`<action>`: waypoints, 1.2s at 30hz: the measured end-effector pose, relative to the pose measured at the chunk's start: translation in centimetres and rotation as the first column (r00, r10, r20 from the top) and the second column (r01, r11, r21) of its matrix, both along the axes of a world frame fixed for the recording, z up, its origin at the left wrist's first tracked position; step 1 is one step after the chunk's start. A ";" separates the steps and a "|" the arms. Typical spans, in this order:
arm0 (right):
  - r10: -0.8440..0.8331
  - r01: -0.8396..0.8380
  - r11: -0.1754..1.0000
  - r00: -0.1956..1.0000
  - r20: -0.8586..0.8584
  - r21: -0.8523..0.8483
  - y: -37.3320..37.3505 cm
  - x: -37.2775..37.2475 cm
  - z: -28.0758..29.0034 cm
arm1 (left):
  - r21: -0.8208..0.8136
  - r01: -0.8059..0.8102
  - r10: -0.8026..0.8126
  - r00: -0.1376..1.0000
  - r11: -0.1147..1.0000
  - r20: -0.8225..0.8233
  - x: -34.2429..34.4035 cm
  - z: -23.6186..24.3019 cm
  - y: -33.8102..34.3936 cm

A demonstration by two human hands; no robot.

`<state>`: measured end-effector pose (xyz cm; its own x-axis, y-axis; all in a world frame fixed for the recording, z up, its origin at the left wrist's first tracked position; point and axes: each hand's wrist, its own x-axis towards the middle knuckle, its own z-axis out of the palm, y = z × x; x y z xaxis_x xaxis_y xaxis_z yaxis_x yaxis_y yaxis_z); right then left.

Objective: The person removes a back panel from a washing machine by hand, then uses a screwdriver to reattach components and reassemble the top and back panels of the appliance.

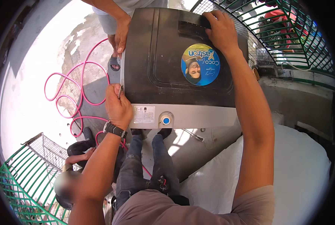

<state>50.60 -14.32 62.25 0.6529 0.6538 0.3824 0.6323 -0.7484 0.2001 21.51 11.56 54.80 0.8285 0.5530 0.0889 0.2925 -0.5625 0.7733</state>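
A large boxy appliance (156, 67) with a black top, a round blue-and-yellow sticker and a silver front panel with a blue-centred round fitting (165, 120) is held in front of me. My left hand (118, 105) is closed at its near left edge around a thin metal piece (120, 92), perhaps a tool; exactly what my fingers grip there is partly hidden. My right hand (221, 32) grips the far right edge by a recessed slot. Another person's hand (121, 37) is against the appliance's far left side.
A looping pink hose (83, 88) lies on the concrete floor (32, 93). A seated person (77, 157) is at lower left beside a green wire cage (21, 172). More green cages (295, 33) stand at upper right. A white covered bulky surface (295, 165) is at lower right.
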 end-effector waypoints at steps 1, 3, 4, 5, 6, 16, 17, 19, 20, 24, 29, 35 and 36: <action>-0.021 0.021 0.999 1.000 -0.013 0.037 -0.2 -0.8 2.1 | -0.013 -0.022 0.022 1.000 1.000 0.003 0.1 0.1 0.0; 0.016 -0.021 0.987 0.999 0.035 0.160 -1.1 -3.4 6.4 | -0.052 -0.025 0.025 1.000 0.998 0.012 0.2 0.3 0.1; -0.024 0.017 0.978 0.999 0.033 0.207 -0.3 -6.3 8.6 | -0.055 -0.023 0.025 0.999 0.998 0.031 -0.1 0.4 0.5; -0.055 0.041 0.975 0.997 0.059 0.218 -0.7 -8.7 10.4 | -0.049 -0.041 0.043 0.998 0.998 0.048 -0.2 0.4 0.5; -0.063 0.029 0.964 0.991 0.119 0.263 -0.8 -11.4 11.8 | -0.046 -0.031 0.033 0.998 0.998 0.061 -0.3 0.4 0.3; -0.234 0.132 0.939 0.923 0.307 0.318 -4.1 -25.8 12.9 | -0.182 -0.050 0.049 0.999 0.982 -0.014 -0.9 -2.6 0.7; -0.246 0.146 0.936 0.923 0.296 0.320 -4.2 -25.9 12.9 | -0.176 -0.070 0.067 0.997 0.982 -0.025 -0.9 -2.8 0.7; -0.243 0.147 0.938 0.926 0.291 0.314 -4.2 -25.7 13.0 | -0.180 -0.053 0.048 0.998 0.982 -0.032 -0.9 -3.1 0.9; -0.249 0.155 0.936 0.926 0.284 0.316 -4.2 -25.7 12.8 | -0.188 -0.045 0.040 0.999 0.981 -0.029 -0.8 -3.1 1.0; -0.241 0.134 0.934 0.921 0.306 0.331 -4.1 -25.0 12.3 | -0.198 -0.026 0.027 1.000 0.980 0.002 -0.6 -2.9 1.1; -0.147 0.026 0.918 0.949 0.277 0.395 -2.9 -19.7 12.2 | -0.065 0.122 -0.114 0.986 0.990 0.122 -1.6 -3.8 1.8; -0.027 0.038 0.883 0.999 -0.030 0.468 -1.1 -8.0 9.9 | -0.025 0.049 -0.047 0.997 0.998 0.066 0.3 -0.2 0.0; -0.006 0.044 0.879 0.997 -0.082 0.474 -1.5 -5.8 7.8 | -0.028 0.048 -0.046 0.996 0.998 0.072 0.3 0.0 -0.3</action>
